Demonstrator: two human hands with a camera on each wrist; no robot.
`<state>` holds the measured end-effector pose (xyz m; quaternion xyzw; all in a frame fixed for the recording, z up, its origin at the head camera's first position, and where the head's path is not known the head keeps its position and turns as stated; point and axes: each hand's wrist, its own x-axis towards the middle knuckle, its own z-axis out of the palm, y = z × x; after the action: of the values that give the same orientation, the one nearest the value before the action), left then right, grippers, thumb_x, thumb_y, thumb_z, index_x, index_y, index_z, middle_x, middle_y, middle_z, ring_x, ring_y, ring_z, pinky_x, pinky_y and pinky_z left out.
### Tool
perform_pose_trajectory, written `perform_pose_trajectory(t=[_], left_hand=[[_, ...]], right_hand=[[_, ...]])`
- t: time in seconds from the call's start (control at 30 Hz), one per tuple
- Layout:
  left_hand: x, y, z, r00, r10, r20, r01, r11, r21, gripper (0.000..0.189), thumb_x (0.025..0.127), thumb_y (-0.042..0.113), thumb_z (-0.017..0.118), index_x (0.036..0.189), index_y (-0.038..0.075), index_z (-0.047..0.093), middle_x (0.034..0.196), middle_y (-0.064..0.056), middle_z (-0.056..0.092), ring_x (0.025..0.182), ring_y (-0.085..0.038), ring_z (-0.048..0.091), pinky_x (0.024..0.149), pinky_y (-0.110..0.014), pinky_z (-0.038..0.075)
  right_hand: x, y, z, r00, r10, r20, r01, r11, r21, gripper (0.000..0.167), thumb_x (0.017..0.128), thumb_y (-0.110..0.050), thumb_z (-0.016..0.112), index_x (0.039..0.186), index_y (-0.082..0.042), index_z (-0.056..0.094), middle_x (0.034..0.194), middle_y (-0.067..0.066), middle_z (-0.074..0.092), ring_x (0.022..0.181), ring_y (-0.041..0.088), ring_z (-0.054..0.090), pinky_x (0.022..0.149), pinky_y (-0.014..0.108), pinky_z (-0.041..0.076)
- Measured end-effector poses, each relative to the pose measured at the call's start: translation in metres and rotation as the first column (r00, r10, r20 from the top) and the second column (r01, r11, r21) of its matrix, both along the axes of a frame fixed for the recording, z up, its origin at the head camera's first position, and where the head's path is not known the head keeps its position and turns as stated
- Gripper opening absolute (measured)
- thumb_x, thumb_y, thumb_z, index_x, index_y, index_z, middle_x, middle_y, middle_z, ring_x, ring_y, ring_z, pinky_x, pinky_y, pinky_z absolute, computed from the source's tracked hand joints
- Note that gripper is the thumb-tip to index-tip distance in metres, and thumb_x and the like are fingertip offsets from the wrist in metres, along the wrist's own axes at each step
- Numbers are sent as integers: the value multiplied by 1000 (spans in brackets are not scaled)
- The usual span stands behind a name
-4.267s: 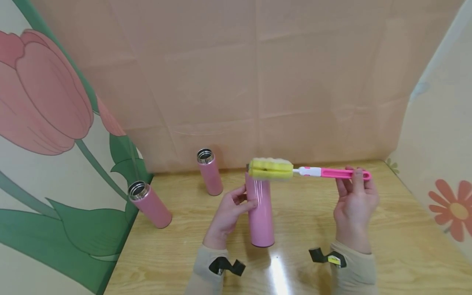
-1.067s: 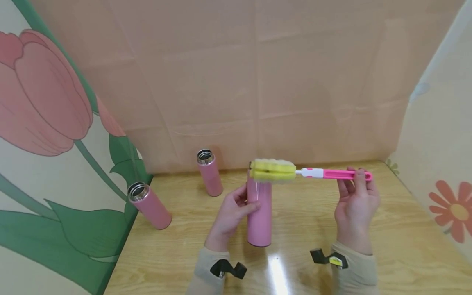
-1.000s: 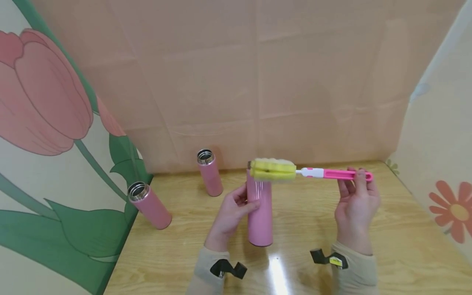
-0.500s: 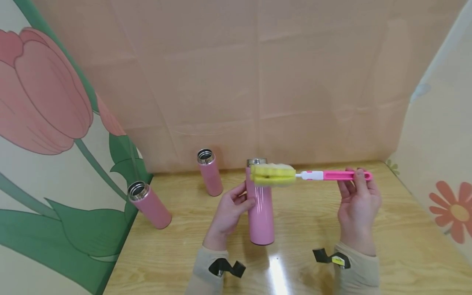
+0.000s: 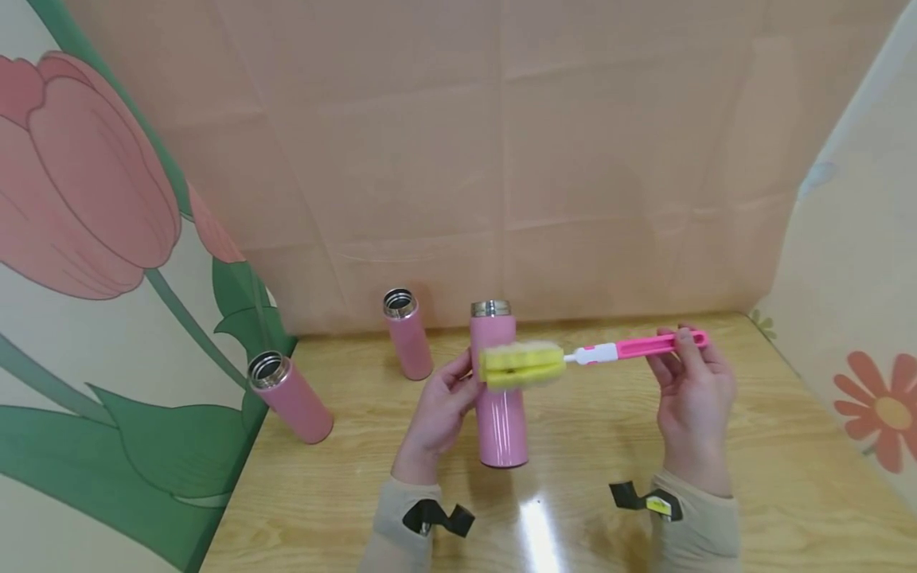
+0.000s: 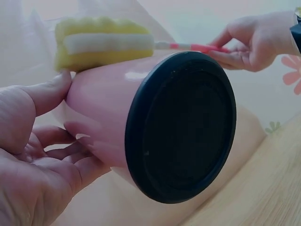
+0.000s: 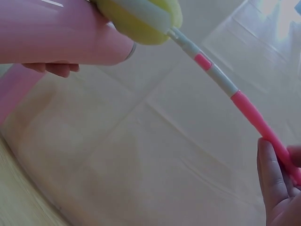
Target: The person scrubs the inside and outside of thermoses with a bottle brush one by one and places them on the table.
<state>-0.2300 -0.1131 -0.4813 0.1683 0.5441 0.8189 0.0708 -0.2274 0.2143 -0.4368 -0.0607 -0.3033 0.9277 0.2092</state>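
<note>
A pink thermos bottle (image 5: 502,430) with a bare steel mouth is held off the table by my left hand (image 5: 438,410), thumb on the near side and fingers behind. Its black base (image 6: 183,127) faces the left wrist camera. My right hand (image 5: 693,402) pinches the pink handle of a bottle brush (image 5: 648,345) near its end. The brush's yellow and white sponge head (image 5: 523,366) lies across the outside of the bottle, beside my left thumb. In the right wrist view the brush handle (image 7: 256,117) runs down to my fingers.
Two more pink thermos bottles without lids stand on the wooden table (image 5: 344,509): one bottle (image 5: 294,402) at the left edge, another bottle (image 5: 410,338) near the back. A peach cloth (image 5: 401,159) hangs behind, with patterned walls on both sides.
The sponge head has slid down the bottle's side from near its mouth to about the middle, uncovering the steel rim. The brush now tilts slightly, handle end higher. Both hands keep their hold.
</note>
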Motion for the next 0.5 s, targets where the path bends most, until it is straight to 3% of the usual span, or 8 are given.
perform_pose_trajectory(t=[0.13,0.37,0.5], left_hand=[[-1,0,-1,1000,25,-5,-25,999,25,55,109,3,55,160,-9,38,154,-19,54,122,-14,65,99,-31,57],[-2,-3,0,999,43,11,-43,997,71,49,112,8,53,158,-8,43,131,-5,67,106,-12,66,88,-26,58],[-2,-4,-1,999,44,7,-45,994,95,49,113,11,53,158,-6,44,135,-6,67,110,-14,67,91,-27,58]], right_hand=[[0,0,-1,999,45,-14,-45,998,32,13,102,-2,71,112,6,69,99,17,76,84,26,79,80,36,63],[1,3,-1,993,121,-13,-118,984,136,12,103,-3,69,112,4,72,100,15,77,87,25,80,81,35,63],[2,5,-2,985,171,-7,-167,968,185,13,104,-5,70,114,3,73,101,14,79,89,24,80,81,35,62]])
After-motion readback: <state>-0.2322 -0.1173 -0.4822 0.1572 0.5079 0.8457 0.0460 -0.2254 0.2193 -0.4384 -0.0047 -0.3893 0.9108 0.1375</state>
